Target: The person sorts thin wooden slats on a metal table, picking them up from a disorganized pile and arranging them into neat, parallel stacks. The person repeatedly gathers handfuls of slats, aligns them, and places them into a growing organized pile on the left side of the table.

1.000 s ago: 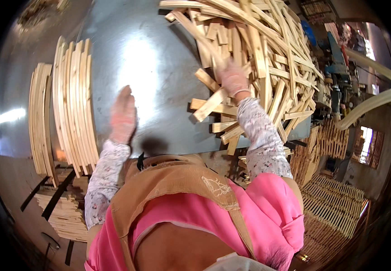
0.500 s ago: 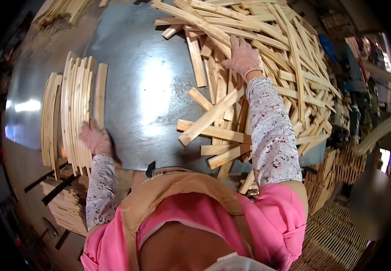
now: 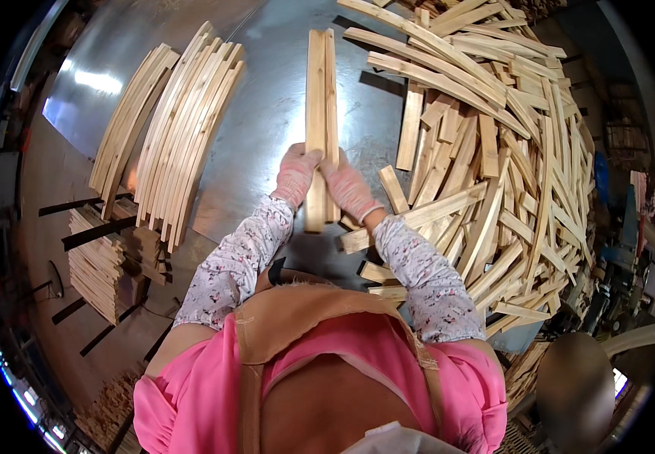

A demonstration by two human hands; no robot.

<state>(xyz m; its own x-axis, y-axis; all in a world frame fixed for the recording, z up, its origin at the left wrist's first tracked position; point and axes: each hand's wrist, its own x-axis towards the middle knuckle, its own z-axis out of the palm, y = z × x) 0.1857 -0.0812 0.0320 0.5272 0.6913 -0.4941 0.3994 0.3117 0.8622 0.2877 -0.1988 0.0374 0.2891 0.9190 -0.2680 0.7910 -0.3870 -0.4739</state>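
Two pale wooden slats [image 3: 316, 91] stand out side by side over the middle of the metal table, their long sides running away from me. My left hand [image 3: 296, 174], in a pinkish work glove, is closed on the left edge of the pair. From the other side my right hand [image 3: 349, 188], gloved the same way, grips the right-hand slat. Both hands sit below the slats' midpoint, with the thumbs close together and the lower ends reaching past them. The palm-side fingers are partly hidden.
To the right a large jumbled heap of wooden slats [image 3: 524, 144] covers the table. A neat row of slats [image 3: 187, 125] lies left, beside a smaller group [image 3: 131, 121]. Stacked slats [image 3: 93, 265] stand beyond the grey metal tabletop [image 3: 259, 98], near dark bars [image 3: 100, 233].
My left hand has left the row of slats and my right hand has left the heap. They have come together at the centre around two slats. The view has shifted too.
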